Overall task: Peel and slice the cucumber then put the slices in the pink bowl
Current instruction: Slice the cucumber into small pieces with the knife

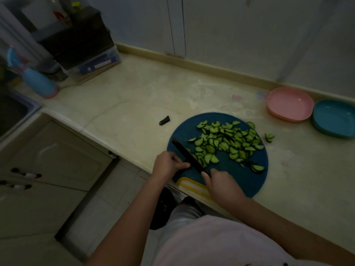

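1 knife (186, 153), many slices (226, 143), illegible label (100, 63)

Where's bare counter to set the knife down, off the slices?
Bare counter: left of the cutting board, between cucumber end and spray bottle; behind the board, up to the pink bowl; right of it, nearer than the blue bowl. Crowded: cucumber slices cover the board's middle and right.

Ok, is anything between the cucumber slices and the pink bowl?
Nothing visible does. Only bare counter lies between the cucumber slices and the pink bowl; the blue bowl sits on its far side.
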Tool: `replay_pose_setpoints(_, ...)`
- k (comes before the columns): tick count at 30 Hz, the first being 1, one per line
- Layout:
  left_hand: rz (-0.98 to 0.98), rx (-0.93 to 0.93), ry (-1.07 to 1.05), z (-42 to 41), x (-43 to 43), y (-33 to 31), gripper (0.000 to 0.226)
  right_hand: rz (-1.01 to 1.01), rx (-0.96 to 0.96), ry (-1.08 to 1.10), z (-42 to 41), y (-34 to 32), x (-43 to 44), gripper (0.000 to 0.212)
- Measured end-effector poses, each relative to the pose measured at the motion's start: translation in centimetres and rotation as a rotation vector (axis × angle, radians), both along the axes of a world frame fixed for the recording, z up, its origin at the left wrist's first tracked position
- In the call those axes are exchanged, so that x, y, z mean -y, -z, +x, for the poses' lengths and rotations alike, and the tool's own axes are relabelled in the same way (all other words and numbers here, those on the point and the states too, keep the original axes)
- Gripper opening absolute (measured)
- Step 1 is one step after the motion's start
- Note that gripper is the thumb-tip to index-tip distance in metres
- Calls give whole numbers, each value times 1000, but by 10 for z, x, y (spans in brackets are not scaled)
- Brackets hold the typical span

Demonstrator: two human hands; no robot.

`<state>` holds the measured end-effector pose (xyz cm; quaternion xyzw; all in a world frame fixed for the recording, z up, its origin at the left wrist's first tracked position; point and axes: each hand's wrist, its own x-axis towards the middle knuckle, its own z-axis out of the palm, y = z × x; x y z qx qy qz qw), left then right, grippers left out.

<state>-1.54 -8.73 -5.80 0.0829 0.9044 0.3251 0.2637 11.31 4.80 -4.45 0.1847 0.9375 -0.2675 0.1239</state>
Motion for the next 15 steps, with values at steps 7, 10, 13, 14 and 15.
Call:
replay_pose_setpoints(7, 27, -145, -64, 1, 6, 2, 23, -127, -71, 107, -3, -8, -18, 43)
replay_pose_setpoints(10, 2, -255, -164, -31, 13, -8, 25, -81, -157, 75, -14, -32, -30, 38)
replay_pose_setpoints(13, -137, -229, -109, -62, 8, -22, 30, 72, -178, 23, -26, -62, -50, 31)
replay_pose_setpoints(14, -160, -223, -91, -68, 3, -29, 33, 135, -168, 2, -28, -73, -57, 30)
replay_pose_setpoints(15, -152, -252, -82, -71, -4, -39, 35, 202, -160, -21, -28, -83, -64, 29)
